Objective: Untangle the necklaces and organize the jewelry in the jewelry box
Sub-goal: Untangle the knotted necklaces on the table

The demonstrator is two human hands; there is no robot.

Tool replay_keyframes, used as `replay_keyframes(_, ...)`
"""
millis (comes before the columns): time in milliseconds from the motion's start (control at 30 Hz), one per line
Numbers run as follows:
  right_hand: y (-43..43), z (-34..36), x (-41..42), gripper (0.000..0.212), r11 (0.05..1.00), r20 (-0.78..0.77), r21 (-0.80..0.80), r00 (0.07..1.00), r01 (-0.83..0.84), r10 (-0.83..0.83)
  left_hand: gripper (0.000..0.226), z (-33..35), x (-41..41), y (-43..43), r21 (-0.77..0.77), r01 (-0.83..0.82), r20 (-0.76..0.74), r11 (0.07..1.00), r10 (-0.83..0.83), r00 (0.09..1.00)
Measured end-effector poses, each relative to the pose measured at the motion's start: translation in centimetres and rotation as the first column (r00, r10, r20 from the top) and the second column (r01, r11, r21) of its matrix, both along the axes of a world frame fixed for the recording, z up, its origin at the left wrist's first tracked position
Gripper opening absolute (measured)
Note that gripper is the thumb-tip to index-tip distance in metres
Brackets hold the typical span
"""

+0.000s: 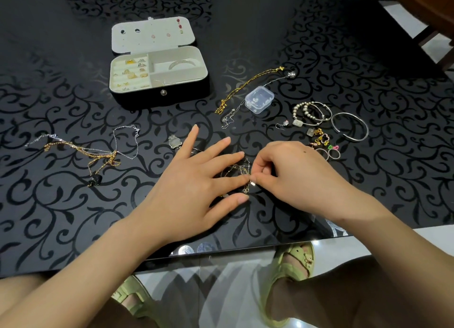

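Necklace tangle (pixel 237 171) under flat left hand (pixel 186 182), right hand (pixel 294 175) in pinch on it.

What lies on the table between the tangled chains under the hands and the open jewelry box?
Nothing visible. Past the left hand, bare table runs from the tangled chains, pinched by the right hand, to the jewelry box; a silver pendant lies just left of that line.

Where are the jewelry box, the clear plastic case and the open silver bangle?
jewelry box (pixel 137 99), head view, black front wall.
clear plastic case (pixel 259 99), head view, middle of its lid.
open silver bangle (pixel 365 127), head view, right side of its band.
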State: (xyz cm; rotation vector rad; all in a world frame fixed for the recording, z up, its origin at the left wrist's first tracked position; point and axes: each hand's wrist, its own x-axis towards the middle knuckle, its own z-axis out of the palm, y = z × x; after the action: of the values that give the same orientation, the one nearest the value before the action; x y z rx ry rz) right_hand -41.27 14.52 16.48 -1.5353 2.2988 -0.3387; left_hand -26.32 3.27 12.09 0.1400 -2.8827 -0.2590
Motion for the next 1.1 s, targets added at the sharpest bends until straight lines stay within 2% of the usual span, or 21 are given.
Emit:
replay_keyframes(333,0.1,0.2,-0.6,0.016,0.999,-0.026,0.042,1.0,0.008,-0.007,0.034,0.2,0.4,-0.3,0.019,-0.004,-0.046,1.0,0.005,0.999)
replay_keyframes(500,0.3,0.3,-0.6,0.013,0.999,-0.036,-0.044,0.999,-0.014,0.013,0.034,0.3,0.4,-0.2,0.039,-0.013,-0.038,0.999,0.014,0.999)
replay_keyframes(633,0.5,0.4,-0.9,0.014,0.995,0.029,-0.101,0.999,-0.017,0.02,0.033,0.5,0.4,-0.3,0.076,-0.014,-0.044,0.997,0.017,0.999)
replay_keyframes(833,0.4,0.2,-0.9,0.011,0.988,0.174,-0.155,0.985,0.02,0.007,0.037,0.5,0.0,0.0,0.159,-0.022,-0.108,0.987,0.04,0.993)
replay_keyframes(967,0.1,0.0,-0.9,0.01,0.986,0.192,-0.168,0.981,0.019,0.014,0.03,1.0,-1.0,0.1,0.316,-0.125,-0.176,0.94,0.187,0.966)
replay_keyframes(1100,0.0,0.0,-1.0,0.008,0.984,0.215,-0.176,0.976,0.012,0.026,0.035,1.1,-2.0,0.4,0.444,-0.214,-0.113,0.87,0.292,0.95)
